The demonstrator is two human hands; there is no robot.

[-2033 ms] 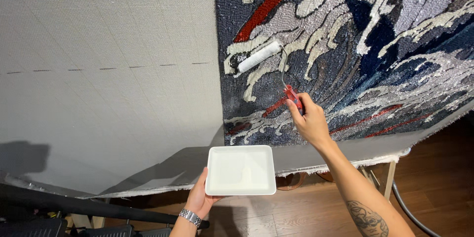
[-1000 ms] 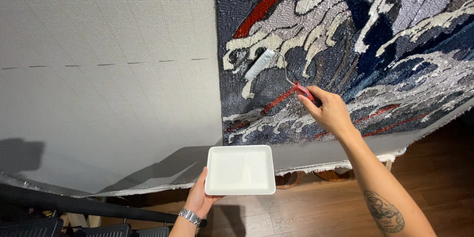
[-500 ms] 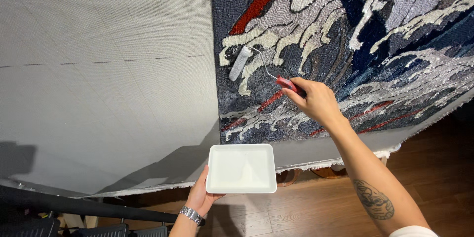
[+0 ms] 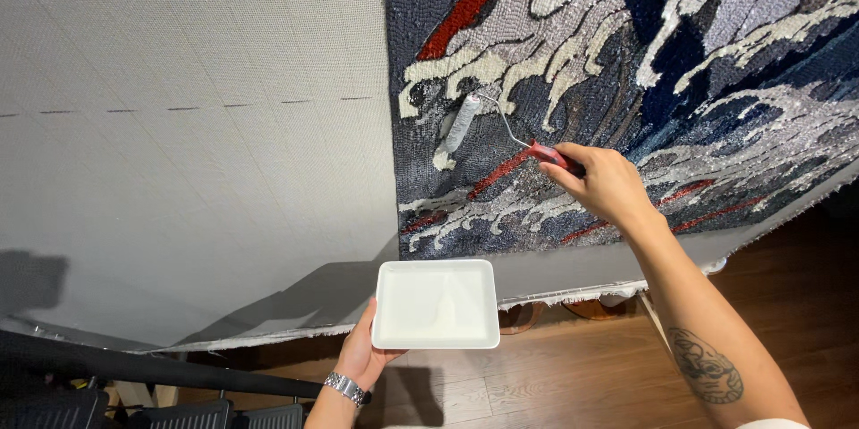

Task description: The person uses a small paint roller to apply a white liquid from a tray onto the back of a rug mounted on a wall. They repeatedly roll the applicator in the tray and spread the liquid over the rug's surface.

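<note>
While the left hand (image 4: 365, 353) grips a white tray (image 4: 436, 304), the right hand (image 4: 604, 183) clamps a roller (image 4: 463, 123) against the rug (image 4: 680, 62).

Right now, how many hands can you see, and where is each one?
2. The left hand is low in the middle, holding a white tray from beneath. The right hand is higher up, gripping a red-handled roller pressed against the tufted rug.
</note>
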